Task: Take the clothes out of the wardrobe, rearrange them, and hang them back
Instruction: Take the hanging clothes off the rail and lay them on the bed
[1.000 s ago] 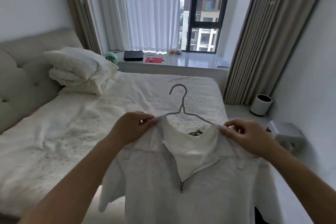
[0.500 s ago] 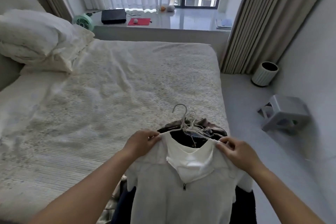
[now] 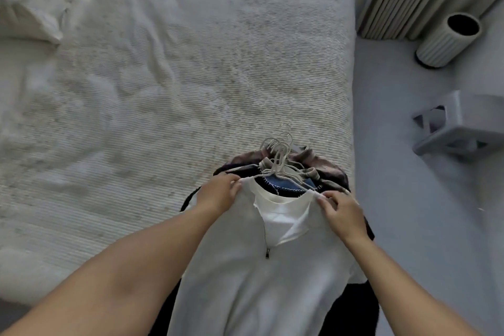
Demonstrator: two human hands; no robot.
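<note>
1. Clothes are out of the wardrobe: a pile of dark garments on pale wire hangers (image 3: 278, 155) lies at the near right corner of the bed with the cream textured cover (image 3: 169, 84).
2. White zip-neck top (image 3: 261, 275), on its own hanger, lies on top of that pile, hem toward the viewer.
3. Left hand (image 3: 218, 194) pinches the top's left shoulder; its grip is closed on the fabric.
4. Right hand (image 3: 342, 211) pinches the right shoulder likewise.
5. Judged stage: rearranging, with this top being squared on its hanger or laid on the stack.
6. Left to do: hang everything back. Wardrobe not in view.
7. Grey plastic stool (image 3: 463, 125) and white ribbed bin (image 3: 447, 41) stand on the floor, well apart from the bed.
</note>
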